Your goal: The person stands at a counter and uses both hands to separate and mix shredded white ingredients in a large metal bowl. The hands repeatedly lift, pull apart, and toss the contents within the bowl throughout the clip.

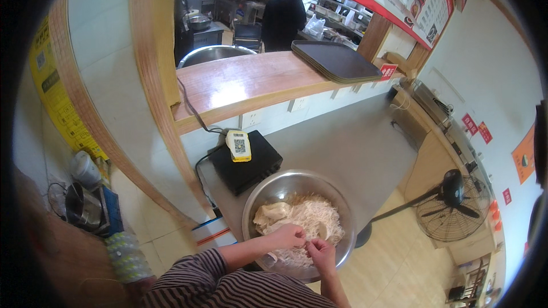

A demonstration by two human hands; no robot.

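Note:
A large stainless steel bowl (299, 178) sits at the near end of a grey counter. In it lies a heap of thin pale shreds (323, 218), with larger pale, unshredded pieces (274, 212) at its left; they look like cooked meat, though the kind cannot be told. Over the near part of the heap, my left hand (291, 237) and my right hand (321, 254) meet fingertip to fingertip. Both have thumb and fingers pinched together on a small pale piece, mostly hidden by the fingers.
Beyond the bowl are a black box (261, 158) and a yellow-edged card with a printed code (239, 146). Dark trays (338, 60) are stacked on the wooden ledge (222, 90). A floor fan (454, 205) stands at right. A person in dark clothing (283, 17) stands in the kitchen behind the opening.

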